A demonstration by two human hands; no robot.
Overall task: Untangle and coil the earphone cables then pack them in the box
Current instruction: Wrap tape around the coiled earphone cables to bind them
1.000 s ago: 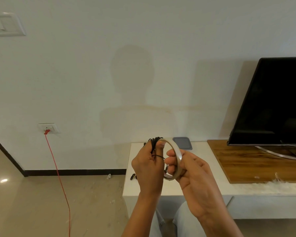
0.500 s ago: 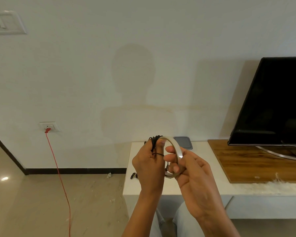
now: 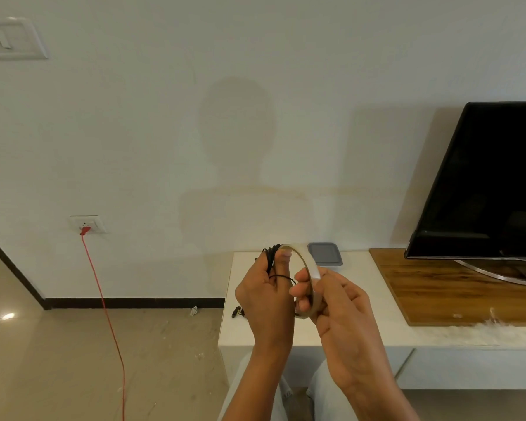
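1. Lowest in the frame, near the middle, are my pale trouser knees [image 3: 325, 387].
2. Just right of centre, my right hand [image 3: 343, 317] pinches a thin tape roll [image 3: 309, 268], thumb on the inside of the ring and fingers curled round its outer band.
3. To its left, my left hand [image 3: 266, 302] is closed round the black earphone cable [image 3: 269, 257]. The bundle sticks up above my fist beside my raised thumb, and one strand loops across towards the tape roll.
4. The top of the ring sits right by my left thumb tip; I cannot tell whether they touch.
5. Beneath my hands is a white table [image 3: 362, 329]. Black earbud ends [image 3: 237, 312] lie near its left edge.
6. At the table's far edge, just above the ring, sits the grey-lidded box [image 3: 325, 254], lid on.
7. On the right, a wooden board [image 3: 438, 287] carries a dark television [image 3: 492, 177].
8. Far left, a red cord [image 3: 104, 299] runs down from a wall socket [image 3: 88, 223] to the floor.
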